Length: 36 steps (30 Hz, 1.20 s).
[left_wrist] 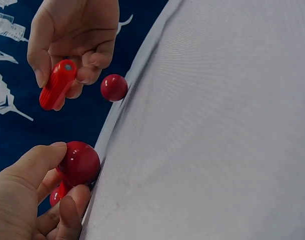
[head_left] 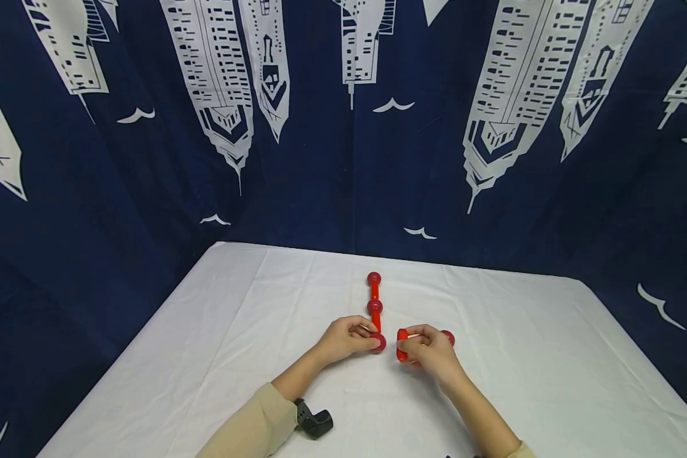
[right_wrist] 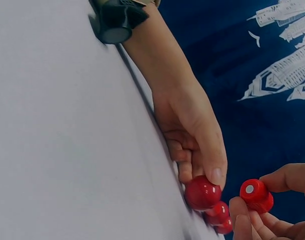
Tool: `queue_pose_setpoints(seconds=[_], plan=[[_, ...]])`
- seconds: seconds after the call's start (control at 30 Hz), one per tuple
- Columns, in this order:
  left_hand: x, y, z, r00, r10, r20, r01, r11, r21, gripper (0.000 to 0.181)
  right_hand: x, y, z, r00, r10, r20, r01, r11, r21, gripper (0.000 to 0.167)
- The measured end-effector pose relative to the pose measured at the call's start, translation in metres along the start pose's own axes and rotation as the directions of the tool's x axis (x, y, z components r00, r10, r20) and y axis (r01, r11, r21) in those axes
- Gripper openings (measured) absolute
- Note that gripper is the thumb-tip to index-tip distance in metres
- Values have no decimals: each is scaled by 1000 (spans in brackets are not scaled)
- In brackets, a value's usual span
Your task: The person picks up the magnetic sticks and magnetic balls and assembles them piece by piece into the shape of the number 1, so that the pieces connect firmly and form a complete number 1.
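Note:
A row of red balls and red rods stretches away over the white table. Its near ball [head_left: 380,343] is held between the thumb and fingers of my left hand [head_left: 343,340]. Beyond that come a rod [head_left: 375,323], a middle ball [head_left: 374,306], another rod [head_left: 374,291] and a far ball [head_left: 374,278]. To the right, my right hand [head_left: 435,356] pinches a separate ribbed red rod [left_wrist: 59,85], apart from the near ball. The right wrist view shows a pale round spot on that rod's end. A loose red ball [left_wrist: 114,87] lies beyond the right hand, partly hidden in the head view.
White cloth [head_left: 252,381] covers the table. Behind it hangs a dark blue curtain [head_left: 320,191] printed with white buildings and birds. A black wrist camera [head_left: 316,422] sits on the left forearm, just above the cloth.

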State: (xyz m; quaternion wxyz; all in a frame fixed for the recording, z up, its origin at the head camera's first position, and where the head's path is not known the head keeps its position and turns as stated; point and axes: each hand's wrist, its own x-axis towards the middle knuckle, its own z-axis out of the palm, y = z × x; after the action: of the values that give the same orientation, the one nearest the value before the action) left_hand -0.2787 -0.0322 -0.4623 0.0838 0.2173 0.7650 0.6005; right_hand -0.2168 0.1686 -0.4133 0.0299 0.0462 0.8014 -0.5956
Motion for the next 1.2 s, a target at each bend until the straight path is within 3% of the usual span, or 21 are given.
queue_pose_setpoints(seconds=[0.57, 0.9, 1.13, 1.2], plan=[[-1, -2, 0, 1000, 17, 12, -17, 1000, -11, 19, -9, 8, 20, 991, -32, 128, 32, 999, 8, 31], [-1, -2, 0, 1000, 25, 12, -25, 1000, -19, 19, -11, 13, 27, 982, 3, 187, -4, 1000, 4, 29], [-18, 35, -3, 999, 45, 23, -44, 999, -19, 22, -10, 16, 31, 982, 0, 187, -4, 1000, 21, 29], [-18, 36, -3, 999, 44, 22, -44, 999, -17, 22, -9, 17, 31, 983, -3, 182, -2, 1000, 27, 28]])
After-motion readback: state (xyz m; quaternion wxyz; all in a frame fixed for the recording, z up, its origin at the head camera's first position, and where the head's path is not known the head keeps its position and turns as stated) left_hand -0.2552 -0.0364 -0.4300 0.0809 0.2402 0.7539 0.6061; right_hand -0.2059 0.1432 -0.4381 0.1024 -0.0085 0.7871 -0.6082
